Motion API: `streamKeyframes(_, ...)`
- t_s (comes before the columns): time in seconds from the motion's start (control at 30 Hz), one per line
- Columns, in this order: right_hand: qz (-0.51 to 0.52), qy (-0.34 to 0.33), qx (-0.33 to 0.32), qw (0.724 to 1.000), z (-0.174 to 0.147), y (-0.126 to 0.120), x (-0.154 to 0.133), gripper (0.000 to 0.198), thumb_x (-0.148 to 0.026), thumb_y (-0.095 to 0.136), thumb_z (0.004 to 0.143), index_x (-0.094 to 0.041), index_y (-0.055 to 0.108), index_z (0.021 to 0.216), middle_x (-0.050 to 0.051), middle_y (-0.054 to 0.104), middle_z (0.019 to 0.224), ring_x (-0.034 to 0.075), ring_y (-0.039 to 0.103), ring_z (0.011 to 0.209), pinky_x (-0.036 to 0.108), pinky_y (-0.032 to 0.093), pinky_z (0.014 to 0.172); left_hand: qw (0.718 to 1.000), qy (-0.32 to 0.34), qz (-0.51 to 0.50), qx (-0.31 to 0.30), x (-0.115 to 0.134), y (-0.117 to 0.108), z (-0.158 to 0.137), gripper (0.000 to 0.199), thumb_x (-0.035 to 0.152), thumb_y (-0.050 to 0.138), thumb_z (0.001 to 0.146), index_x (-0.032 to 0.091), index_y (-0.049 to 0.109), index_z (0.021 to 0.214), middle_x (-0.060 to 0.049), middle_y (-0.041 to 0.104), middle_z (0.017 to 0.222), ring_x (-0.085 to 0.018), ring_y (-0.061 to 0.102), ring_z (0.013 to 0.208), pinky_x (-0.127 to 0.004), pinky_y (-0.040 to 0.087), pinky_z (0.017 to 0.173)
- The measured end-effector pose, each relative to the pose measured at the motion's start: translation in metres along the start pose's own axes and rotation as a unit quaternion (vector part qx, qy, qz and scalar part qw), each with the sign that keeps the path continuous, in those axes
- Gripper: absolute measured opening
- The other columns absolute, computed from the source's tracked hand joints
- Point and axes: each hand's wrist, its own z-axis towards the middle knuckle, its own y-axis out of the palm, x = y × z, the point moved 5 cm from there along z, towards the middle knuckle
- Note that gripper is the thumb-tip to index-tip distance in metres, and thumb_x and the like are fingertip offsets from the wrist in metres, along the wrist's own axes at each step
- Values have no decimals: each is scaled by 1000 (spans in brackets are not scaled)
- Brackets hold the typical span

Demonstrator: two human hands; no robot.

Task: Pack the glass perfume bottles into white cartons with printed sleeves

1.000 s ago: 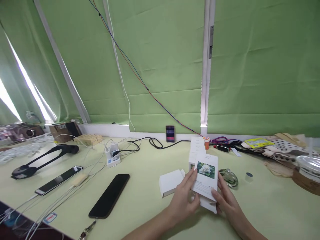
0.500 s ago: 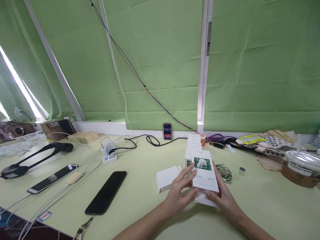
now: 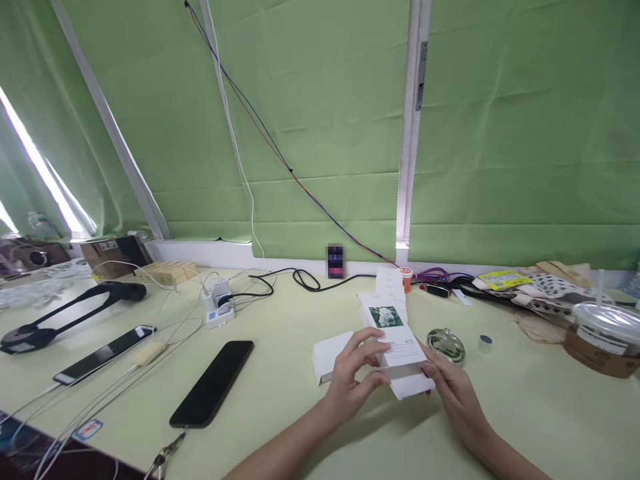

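Observation:
Between my two hands is a small white carton with a white-flower picture on its face, its near end open and a flap hanging out. My left hand grips its left side, fingers on top and thumb near the open end. On the right edge, my right hand is closed, some of its fingers hidden beneath. Another white box lies just left of the carton. To the right sit a round glass bottle and a small silvery cap. Behind the carton stands a row of white boxes.
At left lie a black smartphone, a second phone, white cables and a power strip. A lidded plastic cup stands at the right, near a heap of cloth. An orange jar is at the back.
The carton has turned and tipped, so its open near end and flap now show. My right hand has shifted slightly right and lower along its edge.

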Motion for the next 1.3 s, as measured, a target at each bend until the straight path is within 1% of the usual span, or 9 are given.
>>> streamKeyframes(0.17,-38,-92,21,995,2,-8,-7,34,-32,50,92,-30,63,123,4,75,102,24,69,90,27,56,62,998,48,33,-3,4,5,-6,37,24,67,83,26,53,117,-10,45,118,-20,56,100,-26,56,69)
streamKeyframes(0.3,-38,-89,53,994,0,-10,-13,32,-31,54,91,-33,64,121,3,71,115,26,67,95,29,55,68,999,15,17,49,2,6,-10,46,20,64,85,27,40,124,-10,38,123,-14,58,85,-27,56,68)
streamKeyframes(0.43,8,-32,72,997,-5,-9,-10,33,-34,49,93,-31,64,122,6,69,115,21,66,72,29,53,53,999,-14,14,35,1,10,-10,46,18,55,89,27,36,130,-15,30,135,-13,60,84,-32,56,74)
streamKeyframes(0.57,20,4,61,998,-10,-5,-6,38,-37,44,95,-26,59,128,7,69,87,16,55,50,28,50,47,998,-33,-1,51,-2,7,-9,56,17,54,88,29,29,137,-18,22,148,-12,62,79,-35,56,78)
streamKeyframes(0.7,10,-11,58,998,-13,-2,-10,39,-35,43,95,-27,56,130,2,63,70,15,54,48,28,51,50,999,-26,24,23,-4,5,-7,58,17,50,88,27,31,142,-17,27,151,-23,63,103,-37,55,86)
streamKeyframes(0.83,5,-19,55,998,-13,-1,-12,37,-35,41,96,-27,57,129,-1,55,60,15,54,47,26,50,50,999,-10,51,10,-3,3,-5,59,15,47,89,25,30,145,-13,31,152,-30,43,130,-37,53,91)
streamKeyframes(1.03,21,20,61,998,-9,-1,-8,42,-41,42,95,-20,58,128,-1,57,57,15,53,44,27,49,48,994,8,107,1,2,3,-4,52,15,48,90,27,38,140,-13,29,151,-29,34,136,-40,49,97)
streamKeyframes(1.17,52,52,74,995,-10,-2,-6,43,-46,45,92,-19,64,120,-1,57,53,16,53,44,27,47,46,991,34,129,-24,6,4,-4,48,27,52,90,25,41,137,-15,27,149,-32,28,138,-48,36,107)
streamKeyframes(1.3,95,65,71,991,-10,-3,-5,42,-47,43,93,-18,66,113,-1,58,52,16,52,45,27,45,46,992,40,93,-78,6,5,-5,63,57,43,89,21,36,141,-18,22,152,-37,26,138,-53,32,108)
